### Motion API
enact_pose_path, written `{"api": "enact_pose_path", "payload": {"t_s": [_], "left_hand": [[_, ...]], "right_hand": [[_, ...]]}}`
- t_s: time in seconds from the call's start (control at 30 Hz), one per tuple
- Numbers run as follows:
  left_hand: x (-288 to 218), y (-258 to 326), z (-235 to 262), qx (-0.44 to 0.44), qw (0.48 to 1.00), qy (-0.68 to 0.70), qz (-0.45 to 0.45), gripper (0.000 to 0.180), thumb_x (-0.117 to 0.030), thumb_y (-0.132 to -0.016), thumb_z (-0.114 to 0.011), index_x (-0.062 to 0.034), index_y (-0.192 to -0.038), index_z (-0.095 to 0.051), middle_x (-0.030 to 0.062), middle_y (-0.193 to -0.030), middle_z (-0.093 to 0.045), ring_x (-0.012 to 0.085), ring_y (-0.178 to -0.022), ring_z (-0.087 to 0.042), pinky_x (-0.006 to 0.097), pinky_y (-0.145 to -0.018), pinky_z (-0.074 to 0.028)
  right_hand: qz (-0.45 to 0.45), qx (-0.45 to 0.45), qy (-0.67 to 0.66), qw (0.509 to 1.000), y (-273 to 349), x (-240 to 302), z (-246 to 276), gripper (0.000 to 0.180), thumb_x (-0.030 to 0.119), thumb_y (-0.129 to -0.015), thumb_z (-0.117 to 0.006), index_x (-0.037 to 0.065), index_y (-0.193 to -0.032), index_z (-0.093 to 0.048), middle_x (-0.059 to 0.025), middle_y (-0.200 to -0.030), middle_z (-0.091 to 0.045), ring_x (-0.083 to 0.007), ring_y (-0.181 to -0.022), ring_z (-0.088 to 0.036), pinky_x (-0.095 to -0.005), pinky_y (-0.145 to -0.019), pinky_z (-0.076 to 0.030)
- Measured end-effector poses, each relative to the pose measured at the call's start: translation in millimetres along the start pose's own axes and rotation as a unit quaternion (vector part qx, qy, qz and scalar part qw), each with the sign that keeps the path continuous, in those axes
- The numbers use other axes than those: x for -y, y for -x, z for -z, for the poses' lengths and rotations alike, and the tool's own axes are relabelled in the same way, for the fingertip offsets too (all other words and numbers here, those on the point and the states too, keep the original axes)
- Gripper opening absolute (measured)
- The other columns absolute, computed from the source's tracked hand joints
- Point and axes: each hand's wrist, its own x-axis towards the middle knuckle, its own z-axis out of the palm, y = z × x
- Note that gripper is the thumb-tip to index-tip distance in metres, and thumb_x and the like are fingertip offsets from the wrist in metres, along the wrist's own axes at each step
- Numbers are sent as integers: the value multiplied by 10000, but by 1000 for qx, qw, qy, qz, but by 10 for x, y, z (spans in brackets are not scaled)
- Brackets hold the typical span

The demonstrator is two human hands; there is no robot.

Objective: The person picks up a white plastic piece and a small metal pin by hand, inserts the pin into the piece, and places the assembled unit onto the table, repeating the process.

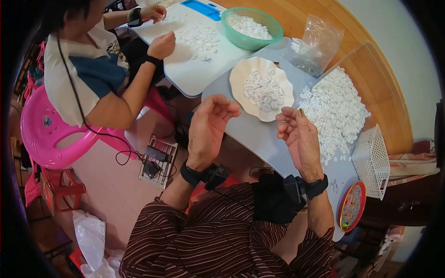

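My left hand (207, 132) is raised at the near left of a cream scalloped plate (238, 88), its fingers curled in toward the thumb. Over the table edge, just right of that plate, I hold up my right hand (301, 139) with thumb and fingertips bent together. Anything pinched in either hand is too small to make out. Small white oval plastic pieces (263, 90) lie on the plate. A large heap of similar white pieces (334, 113) spreads beside my right hand. Both wrists wear black straps with small devices.
Across at the left, a co-worker's hands (162, 45) are over a white table (185, 76) with scattered pieces. A green basket (255, 42), clear plastic bag (320, 41), white perforated basket (373, 162) and red-rimmed tray (342, 215) stand around. A pink chair (51, 134) is left.
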Motion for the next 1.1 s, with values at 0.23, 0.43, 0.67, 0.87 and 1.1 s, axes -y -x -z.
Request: {"api": "enact_pose_path", "payload": {"t_s": [0.23,0.43,0.67,0.87,1.1], "left_hand": [[83,204,86,0,999,-26,47,297,-268,-1000,-354,-34,-972,-534,90,-876,-608,245,-1014,-553,367,-930,-417],[142,278,49,15,997,-27,64,326,-278,-1013,-353,-23,-948,-545,98,-842,-606,248,-999,-549,367,-925,-416],[175,289,3,32,997,-29,68,320,-274,-1011,-365,-18,-951,-548,93,-821,-597,248,-979,-543,367,-916,-416],[174,341,-11,29,997,-34,67,313,-270,-1009,-369,-19,-953,-549,88,-799,-591,251,-978,-541,370,-909,-417],[226,336,-73,31,995,-30,86,317,-278,-1005,-379,-19,-933,-547,81,-774,-583,246,-960,-540,367,-894,-413]], "right_hand": [[-11,-7,-5,1000,28,-117,68,409,334,-1011,-451,-31,-1148,-573,-94,-961,-624,-104,-733,-560,-250,-669,-475],[-12,-20,-11,1000,88,-126,131,403,331,-1010,-453,-34,-1130,-577,-94,-915,-622,-109,-692,-549,-245,-640,-471],[-15,-16,-8,1000,140,-171,166,395,330,-1012,-450,-31,-1088,-592,-98,-879,-616,-106,-670,-535,-243,-632,-466],[-18,-19,-9,1000,151,-184,164,395,331,-1012,-449,-29,-1079,-595,-86,-854,-605,-101,-659,-521,-243,-626,-461],[-15,-35,-4,999,191,-182,215,390,324,-1015,-444,-30,-1081,-596,-81,-845,-604,-96,-654,-520,-238,-610,-456]]}}
